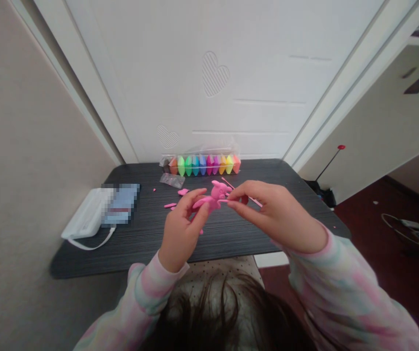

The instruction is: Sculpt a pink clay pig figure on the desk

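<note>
A small pink clay figure (215,196) with ears and a snout is held above the dark table. My left hand (182,229) grips its body between thumb and fingers. From the right, my right hand (273,209) pinches the tip of a thin pink strip (224,200) that sticks out of the figure's side, like an arm. Behind the right hand, a slim pink stick (227,181) lies on the table, partly covered by the fingers. Loose pink clay bits (183,192) lie beyond my left hand.
A row of clay packs (204,165) in many colours stands along the table's back edge, with a crumpled clear wrapper (172,181) before it. On the left lie a white box-like device (89,214) with a cable and a blurred-out item (123,204). A white panel (158,73) rises behind the black table (139,248).
</note>
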The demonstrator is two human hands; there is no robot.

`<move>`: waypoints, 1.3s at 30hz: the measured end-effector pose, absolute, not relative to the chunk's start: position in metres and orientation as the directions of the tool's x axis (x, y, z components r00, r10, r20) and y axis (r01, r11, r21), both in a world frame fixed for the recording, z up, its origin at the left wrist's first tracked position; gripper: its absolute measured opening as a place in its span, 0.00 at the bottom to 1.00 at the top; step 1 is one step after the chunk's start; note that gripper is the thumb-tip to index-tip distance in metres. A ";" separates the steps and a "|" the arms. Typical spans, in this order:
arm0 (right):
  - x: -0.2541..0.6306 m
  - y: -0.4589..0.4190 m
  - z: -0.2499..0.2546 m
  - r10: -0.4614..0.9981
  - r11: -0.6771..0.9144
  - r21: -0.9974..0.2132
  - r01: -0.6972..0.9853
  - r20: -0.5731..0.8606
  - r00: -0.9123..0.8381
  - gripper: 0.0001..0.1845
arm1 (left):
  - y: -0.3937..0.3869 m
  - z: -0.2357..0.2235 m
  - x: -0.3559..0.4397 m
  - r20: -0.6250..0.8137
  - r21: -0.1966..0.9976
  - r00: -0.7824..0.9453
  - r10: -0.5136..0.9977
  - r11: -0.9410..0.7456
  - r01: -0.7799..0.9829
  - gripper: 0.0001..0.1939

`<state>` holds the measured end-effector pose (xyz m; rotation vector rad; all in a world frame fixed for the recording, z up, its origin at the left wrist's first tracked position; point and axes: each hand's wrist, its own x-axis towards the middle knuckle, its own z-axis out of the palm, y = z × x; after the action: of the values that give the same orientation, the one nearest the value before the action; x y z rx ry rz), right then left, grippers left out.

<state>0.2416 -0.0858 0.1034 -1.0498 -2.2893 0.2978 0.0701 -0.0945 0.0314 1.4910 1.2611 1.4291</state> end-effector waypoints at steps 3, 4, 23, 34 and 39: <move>0.243 -0.080 0.110 0.708 0.705 -0.327 0.630 0.382 -0.594 0.08 | -0.095 0.035 0.070 0.254 0.965 -0.057 0.965 -0.250 0.078 0.17; 0.243 -0.078 0.111 0.689 0.722 -0.290 0.628 0.382 -0.616 0.08 | -0.096 0.037 0.071 0.245 0.969 -0.038 0.969 -0.244 0.035 0.17; 0.235 -0.068 0.139 0.635 0.773 -0.174 0.610 0.199 -0.747 0.05 | -0.095 0.040 0.075 -0.050 0.916 0.122 0.991 0.094 -0.390 0.11; 0.244 -0.069 0.135 0.648 0.760 -0.240 0.604 0.226 -0.727 0.07 | -0.090 0.039 0.075 -0.135 0.684 0.173 0.976 0.218 -0.696 0.04; 0.241 -0.068 0.136 0.665 0.745 -0.204 0.635 0.151 -0.731 0.09 | -0.093 0.042 0.077 -0.089 0.724 0.127 0.988 0.152 -0.672 0.05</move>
<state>0.2414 -0.0681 0.1356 -1.0315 -2.7303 0.2041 0.0770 -0.0927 0.0416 0.6011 0.6506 1.3198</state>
